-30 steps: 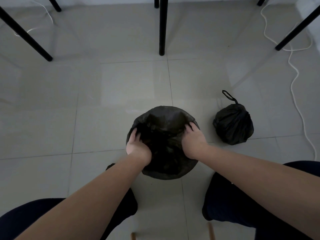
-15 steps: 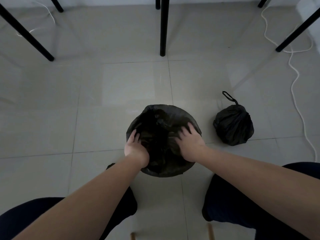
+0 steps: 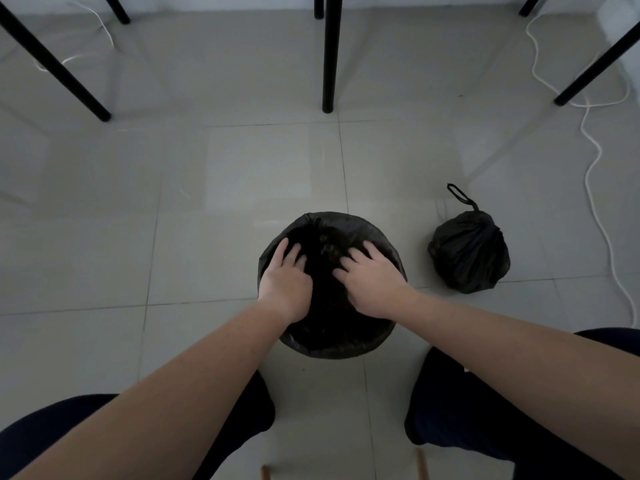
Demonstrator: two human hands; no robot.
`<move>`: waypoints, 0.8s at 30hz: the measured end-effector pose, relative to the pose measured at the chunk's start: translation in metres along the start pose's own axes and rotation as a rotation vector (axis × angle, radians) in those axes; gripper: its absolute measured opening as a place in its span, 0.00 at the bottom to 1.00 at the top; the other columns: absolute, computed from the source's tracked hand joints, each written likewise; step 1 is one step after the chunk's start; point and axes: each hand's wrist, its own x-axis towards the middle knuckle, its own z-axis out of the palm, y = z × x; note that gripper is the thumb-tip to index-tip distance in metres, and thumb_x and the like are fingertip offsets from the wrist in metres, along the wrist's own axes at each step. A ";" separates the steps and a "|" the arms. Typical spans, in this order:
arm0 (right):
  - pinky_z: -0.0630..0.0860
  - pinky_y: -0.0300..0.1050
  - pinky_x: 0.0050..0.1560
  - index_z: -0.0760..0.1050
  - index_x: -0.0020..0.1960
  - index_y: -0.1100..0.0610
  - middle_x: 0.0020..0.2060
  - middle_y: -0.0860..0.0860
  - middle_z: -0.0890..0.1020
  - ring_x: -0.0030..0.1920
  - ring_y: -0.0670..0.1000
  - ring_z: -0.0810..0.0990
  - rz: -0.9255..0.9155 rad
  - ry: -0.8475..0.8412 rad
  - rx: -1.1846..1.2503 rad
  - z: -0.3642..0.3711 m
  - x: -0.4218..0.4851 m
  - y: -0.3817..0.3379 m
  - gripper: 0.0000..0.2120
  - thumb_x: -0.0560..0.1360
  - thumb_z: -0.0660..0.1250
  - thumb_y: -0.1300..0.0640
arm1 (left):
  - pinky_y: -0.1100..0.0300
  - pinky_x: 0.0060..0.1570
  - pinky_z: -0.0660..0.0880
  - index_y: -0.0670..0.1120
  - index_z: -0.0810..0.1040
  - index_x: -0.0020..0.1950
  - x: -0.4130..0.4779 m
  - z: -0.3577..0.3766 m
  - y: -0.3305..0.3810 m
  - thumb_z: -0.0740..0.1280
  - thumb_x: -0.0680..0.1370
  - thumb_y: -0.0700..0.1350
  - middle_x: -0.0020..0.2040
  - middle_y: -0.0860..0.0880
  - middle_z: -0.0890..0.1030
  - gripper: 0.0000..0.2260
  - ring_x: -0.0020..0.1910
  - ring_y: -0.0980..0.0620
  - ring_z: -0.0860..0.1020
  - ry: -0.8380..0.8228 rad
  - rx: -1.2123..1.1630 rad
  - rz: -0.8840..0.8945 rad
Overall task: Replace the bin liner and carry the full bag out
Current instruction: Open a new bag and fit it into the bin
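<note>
Inside the mouth of a round bin (image 3: pixel 332 351) on the floor, both hands press down into a fresh black liner (image 3: pixel 322 237). The left hand (image 3: pixel 285 280) lies palm down with its fingers spread and slightly curled, the fingertips sunk into the plastic near the left side of the opening; it grips nothing. The right hand (image 3: pixel 372 280) does the same on the right side, fingers splayed and flat on the liner, also closed on nothing. The two hands sit just beside each other with a dark gap between them. The liner's edge folds over the bin's rim all the way round, with a small gathered pucker at the far edge.

Bare forearms reach in from the bottom corners, above two knees in dark trousers (image 3: pixel 519 393) on either side of the bin. To the right of the bin, apart from it, sits the full bag (image 3: pixel 469 254), black, tied shut, with its drawstring loop (image 3: pixel 459 195) sticking up and away.

The pale tiled floor (image 3: pixel 207 188) is open on the bin's left and beyond it. Farther off, black desk legs (image 3: pixel 329 53) stand in a row: one straight ahead, slanted ones at far left and far right. A white cable (image 3: pixel 595 147) snakes down the right edge of the floor, passing beyond the full bag without touching it. Another thin cable (image 3: pixel 100 26) lies at top left.
</note>
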 end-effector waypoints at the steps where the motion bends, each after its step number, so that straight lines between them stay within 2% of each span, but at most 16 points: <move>1: 0.52 0.67 0.77 0.73 0.74 0.54 0.72 0.58 0.74 0.75 0.63 0.66 0.043 -0.057 -0.038 0.004 -0.002 0.003 0.27 0.78 0.58 0.46 | 0.36 0.77 0.29 0.51 0.66 0.82 -0.002 0.001 -0.003 0.52 0.84 0.54 0.86 0.43 0.55 0.26 0.85 0.40 0.42 -0.053 0.050 -0.026; 2: 0.42 0.68 0.79 0.65 0.80 0.54 0.78 0.59 0.66 0.80 0.63 0.57 0.098 -0.139 -0.090 0.010 -0.005 0.006 0.30 0.80 0.54 0.45 | 0.35 0.77 0.28 0.52 0.63 0.83 -0.005 0.001 -0.006 0.51 0.85 0.55 0.86 0.43 0.51 0.26 0.85 0.40 0.39 -0.119 0.102 -0.046; 4: 0.29 0.67 0.77 0.53 0.84 0.54 0.83 0.57 0.54 0.83 0.61 0.44 0.139 -0.355 -0.246 0.015 -0.011 0.008 0.31 0.83 0.46 0.44 | 0.35 0.75 0.26 0.53 0.60 0.84 -0.008 0.002 -0.010 0.52 0.85 0.56 0.87 0.44 0.47 0.27 0.84 0.40 0.36 -0.221 0.165 -0.051; 6: 0.26 0.67 0.75 0.52 0.84 0.53 0.84 0.56 0.50 0.83 0.61 0.40 0.135 -0.478 -0.295 0.014 -0.014 0.005 0.30 0.84 0.44 0.44 | 0.34 0.73 0.25 0.54 0.58 0.85 -0.006 0.003 -0.012 0.52 0.85 0.57 0.87 0.45 0.47 0.27 0.84 0.41 0.35 -0.264 0.173 -0.034; 8: 0.27 0.68 0.75 0.53 0.83 0.52 0.84 0.57 0.51 0.83 0.62 0.41 0.154 -0.489 -0.250 0.011 -0.013 0.001 0.29 0.84 0.46 0.44 | 0.33 0.73 0.25 0.54 0.55 0.86 -0.004 -0.002 -0.014 0.53 0.85 0.57 0.87 0.45 0.47 0.28 0.84 0.41 0.35 -0.292 0.182 -0.030; 11: 0.33 0.70 0.77 0.61 0.82 0.55 0.82 0.60 0.59 0.82 0.65 0.48 0.170 -0.474 -0.218 -0.006 -0.010 -0.003 0.28 0.83 0.49 0.47 | 0.34 0.75 0.26 0.53 0.56 0.86 -0.003 -0.017 -0.011 0.55 0.85 0.55 0.86 0.43 0.50 0.28 0.85 0.39 0.39 -0.287 0.153 -0.005; 14: 0.55 0.68 0.76 0.75 0.72 0.54 0.70 0.59 0.74 0.72 0.64 0.68 0.135 -0.290 -0.059 -0.016 -0.007 -0.006 0.23 0.81 0.56 0.49 | 0.37 0.80 0.33 0.50 0.59 0.85 0.001 -0.018 -0.004 0.57 0.84 0.51 0.86 0.44 0.55 0.28 0.85 0.41 0.45 -0.219 -0.004 0.052; 15: 0.61 0.65 0.73 0.76 0.69 0.54 0.67 0.58 0.76 0.68 0.62 0.71 0.104 -0.204 0.003 -0.012 -0.005 -0.007 0.21 0.80 0.57 0.48 | 0.39 0.81 0.37 0.49 0.59 0.85 0.003 -0.014 -0.001 0.57 0.84 0.51 0.86 0.44 0.55 0.28 0.85 0.42 0.47 -0.180 -0.074 0.068; 17: 0.62 0.61 0.72 0.72 0.74 0.53 0.69 0.56 0.75 0.69 0.60 0.71 0.023 -0.088 0.077 0.002 0.000 -0.008 0.24 0.81 0.57 0.46 | 0.43 0.82 0.42 0.50 0.58 0.85 0.006 -0.003 0.006 0.57 0.85 0.54 0.86 0.44 0.54 0.28 0.85 0.43 0.50 -0.108 -0.196 0.076; 18: 0.58 0.62 0.75 0.66 0.78 0.52 0.73 0.56 0.72 0.74 0.61 0.67 0.004 -0.099 0.093 0.010 0.001 -0.008 0.27 0.82 0.56 0.44 | 0.43 0.82 0.42 0.51 0.56 0.86 0.007 0.003 0.008 0.56 0.85 0.56 0.86 0.45 0.53 0.29 0.85 0.43 0.50 -0.104 -0.214 0.065; 20: 0.44 0.66 0.79 0.53 0.84 0.50 0.81 0.54 0.61 0.81 0.60 0.55 0.027 -0.238 0.097 0.026 0.000 -0.006 0.31 0.83 0.50 0.41 | 0.40 0.81 0.37 0.53 0.52 0.86 0.006 0.013 0.007 0.52 0.85 0.61 0.87 0.45 0.51 0.30 0.85 0.42 0.47 -0.175 -0.138 0.029; 22: 0.32 0.67 0.78 0.51 0.84 0.51 0.83 0.53 0.57 0.83 0.59 0.48 0.067 -0.424 0.023 0.036 -0.002 -0.004 0.31 0.84 0.47 0.41 | 0.38 0.79 0.31 0.53 0.48 0.86 0.004 0.020 0.003 0.49 0.85 0.63 0.87 0.45 0.48 0.32 0.85 0.41 0.42 -0.280 0.050 0.016; 24: 0.28 0.67 0.76 0.53 0.84 0.52 0.83 0.53 0.56 0.83 0.59 0.46 0.072 -0.568 -0.067 0.038 -0.003 -0.005 0.30 0.84 0.46 0.43 | 0.38 0.78 0.30 0.53 0.45 0.86 0.003 0.021 0.000 0.49 0.84 0.63 0.87 0.45 0.46 0.33 0.85 0.42 0.39 -0.332 0.184 0.031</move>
